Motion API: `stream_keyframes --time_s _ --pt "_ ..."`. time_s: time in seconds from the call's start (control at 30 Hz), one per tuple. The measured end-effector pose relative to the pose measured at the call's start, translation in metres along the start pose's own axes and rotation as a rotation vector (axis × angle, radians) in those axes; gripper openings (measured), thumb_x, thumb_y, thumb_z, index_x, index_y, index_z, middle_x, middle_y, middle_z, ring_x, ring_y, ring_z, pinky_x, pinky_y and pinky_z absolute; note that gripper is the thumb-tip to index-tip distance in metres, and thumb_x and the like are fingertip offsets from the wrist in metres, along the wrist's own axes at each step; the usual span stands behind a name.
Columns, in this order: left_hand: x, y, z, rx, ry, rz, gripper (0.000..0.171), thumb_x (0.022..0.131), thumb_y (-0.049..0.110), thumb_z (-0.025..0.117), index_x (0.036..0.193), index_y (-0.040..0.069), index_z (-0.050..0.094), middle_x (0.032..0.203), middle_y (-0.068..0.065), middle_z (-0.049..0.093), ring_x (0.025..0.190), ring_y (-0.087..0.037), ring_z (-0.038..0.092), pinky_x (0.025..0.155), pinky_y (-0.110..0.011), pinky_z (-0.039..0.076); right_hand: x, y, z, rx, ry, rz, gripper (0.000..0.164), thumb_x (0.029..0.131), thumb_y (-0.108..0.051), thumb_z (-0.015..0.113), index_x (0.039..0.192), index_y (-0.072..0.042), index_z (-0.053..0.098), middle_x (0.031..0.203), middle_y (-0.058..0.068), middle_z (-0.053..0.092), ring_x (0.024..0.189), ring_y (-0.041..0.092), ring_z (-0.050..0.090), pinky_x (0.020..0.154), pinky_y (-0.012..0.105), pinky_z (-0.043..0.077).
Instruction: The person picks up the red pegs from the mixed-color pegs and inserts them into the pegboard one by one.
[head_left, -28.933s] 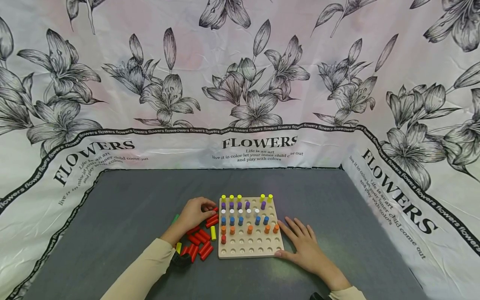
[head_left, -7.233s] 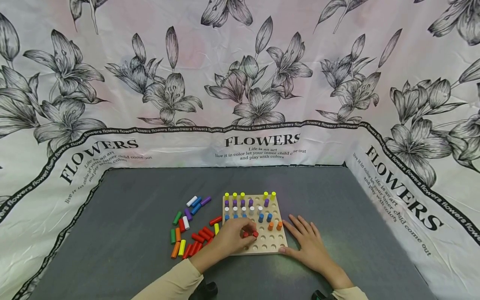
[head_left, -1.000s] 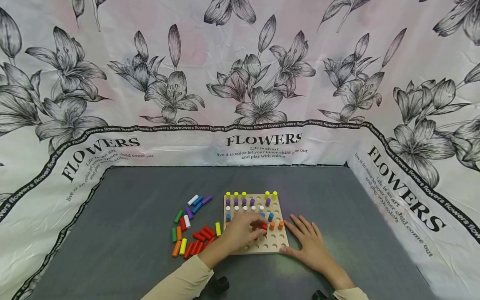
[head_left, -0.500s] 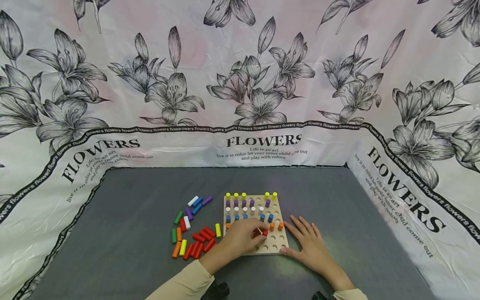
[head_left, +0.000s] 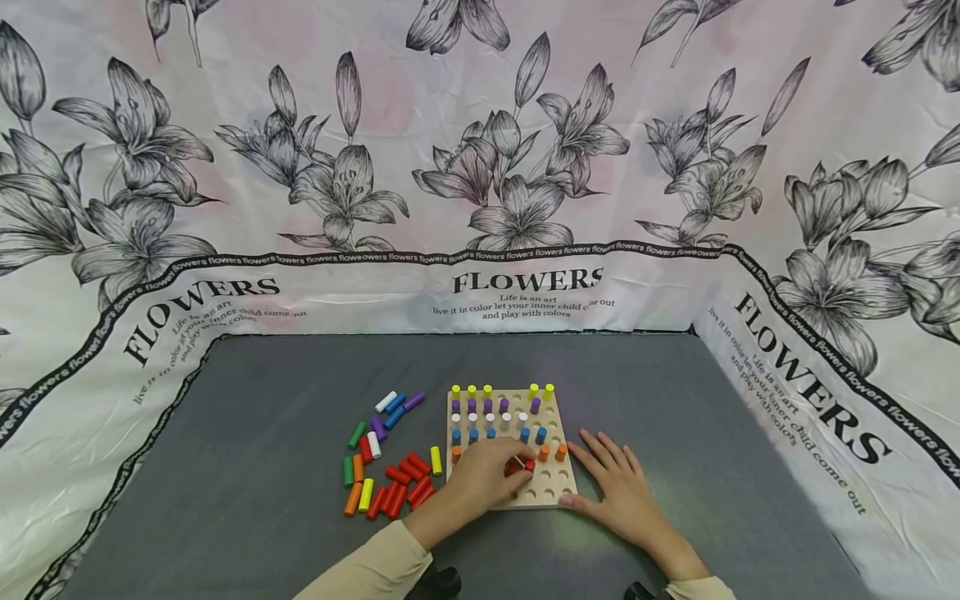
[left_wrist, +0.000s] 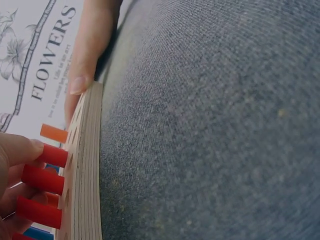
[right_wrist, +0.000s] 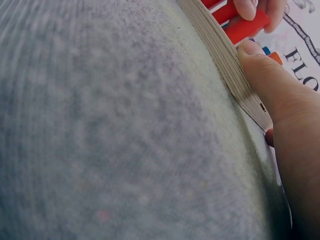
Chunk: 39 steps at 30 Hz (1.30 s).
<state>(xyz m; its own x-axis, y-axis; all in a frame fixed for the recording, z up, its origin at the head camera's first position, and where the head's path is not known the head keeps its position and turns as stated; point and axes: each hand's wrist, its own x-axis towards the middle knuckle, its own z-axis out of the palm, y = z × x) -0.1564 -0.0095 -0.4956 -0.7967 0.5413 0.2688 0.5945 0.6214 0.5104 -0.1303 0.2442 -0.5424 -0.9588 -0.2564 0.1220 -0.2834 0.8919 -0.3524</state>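
Observation:
My left hand point(head_left: 483, 477) pinches a red peg point(head_left: 529, 466) between thumb and fingers. The peg stands upright in the red row of a pale wooden pegboard point(head_left: 540, 485), its lower end at a hole. Further red pegs point(left_wrist: 42, 179) stand beside it in the left wrist view, partly behind my fingers. My right hand point(head_left: 618, 496) lies with fingers spread along the board's right side. Its thumb point(right_wrist: 260, 65) rests on the near right corner. Upright rows of yellow point(head_left: 487, 391), purple point(head_left: 504, 406), white point(head_left: 522, 418), blue point(head_left: 541, 436) and orange pegs point(head_left: 562, 452) fill other holes.
Left of the board lie several loose red pegs point(head_left: 397, 498), with yellow point(head_left: 436, 460), green point(head_left: 356, 434), orange point(head_left: 353, 499), blue point(head_left: 394, 417), purple point(head_left: 414, 401) and white ones point(head_left: 386, 401). A flower-printed cloth point(head_left: 360, 296) borders the grey tabletop point(head_left: 300, 433).
Over the last second my left hand has lowered the red peg to the board. Since the older frames, the red row has grown rightward and fewer red pegs lie loose. My right hand stays at the board.

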Motion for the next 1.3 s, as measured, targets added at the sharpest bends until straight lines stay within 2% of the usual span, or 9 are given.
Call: stream_keyframes --time_s 0.17,0.5,0.93,1.13,1.23,1.3 --pt "0.0 0.001 0.002 0.02 -0.015 -0.02 0.02 0.087 0.026 0.076 0.107 0.022 0.074 0.1 0.009 0.074 0.077 0.004 0.057 0.068 -0.013 0.045 0.0 -0.001 0.0 0.008 0.009 -0.008 0.081 0.082 -0.066 0.066 0.149 -0.026 0.046 0.161 0.007 0.035 0.149 0.039 0.026 0.113 0.069 0.015" --pt "-0.001 0.003 0.0 0.02 -0.027 -0.042 0.021 0.087 0.026 0.077 0.108 0.022 0.074 0.102 0.008 0.074 0.09 0.0 0.066 0.077 -0.018 0.052 -0.001 -0.002 -0.002 0.019 0.014 -0.001 0.079 0.082 -0.063 0.068 0.149 -0.027 0.046 0.161 0.007 0.035 0.149 0.039 0.026 0.113 0.069 0.014" --pt "0.0 0.002 0.001 0.005 -0.067 -0.069 0.023 0.087 0.026 0.077 0.109 0.021 0.075 0.097 0.009 0.073 0.076 0.004 0.054 0.067 -0.014 0.044 -0.003 -0.002 0.0 0.017 0.006 0.0 0.08 0.082 -0.065 0.066 0.149 -0.027 0.046 0.16 0.007 0.036 0.148 0.039 0.028 0.113 0.069 0.015" --pt "-0.001 0.007 -0.011 -0.015 -0.056 -0.101 0.027 0.088 0.027 0.076 0.113 0.018 0.075 0.098 0.007 0.073 0.073 0.001 0.054 0.063 -0.014 0.043 -0.002 -0.003 -0.001 0.018 0.018 -0.005 0.08 0.081 -0.063 0.068 0.148 -0.026 0.046 0.16 0.007 0.036 0.148 0.039 0.027 0.113 0.068 0.015" --pt "-0.005 0.007 -0.021 -0.063 -0.03 -0.111 0.027 0.089 0.027 0.074 0.115 0.016 0.074 0.1 0.005 0.074 0.075 -0.003 0.06 0.064 -0.014 0.046 -0.001 -0.004 -0.002 0.015 0.017 -0.001 0.08 0.081 -0.064 0.068 0.148 -0.026 0.047 0.16 0.007 0.036 0.148 0.039 0.027 0.114 0.068 0.015" --pt "-0.007 0.005 -0.03 -0.098 -0.01 -0.118 0.028 0.09 0.026 0.074 0.116 0.015 0.073 0.104 0.003 0.075 0.083 -0.007 0.067 0.069 -0.017 0.051 0.0 -0.004 -0.002 0.013 0.01 0.004 0.08 0.081 -0.065 0.067 0.148 -0.026 0.046 0.16 0.007 0.036 0.149 0.039 0.027 0.113 0.069 0.014"
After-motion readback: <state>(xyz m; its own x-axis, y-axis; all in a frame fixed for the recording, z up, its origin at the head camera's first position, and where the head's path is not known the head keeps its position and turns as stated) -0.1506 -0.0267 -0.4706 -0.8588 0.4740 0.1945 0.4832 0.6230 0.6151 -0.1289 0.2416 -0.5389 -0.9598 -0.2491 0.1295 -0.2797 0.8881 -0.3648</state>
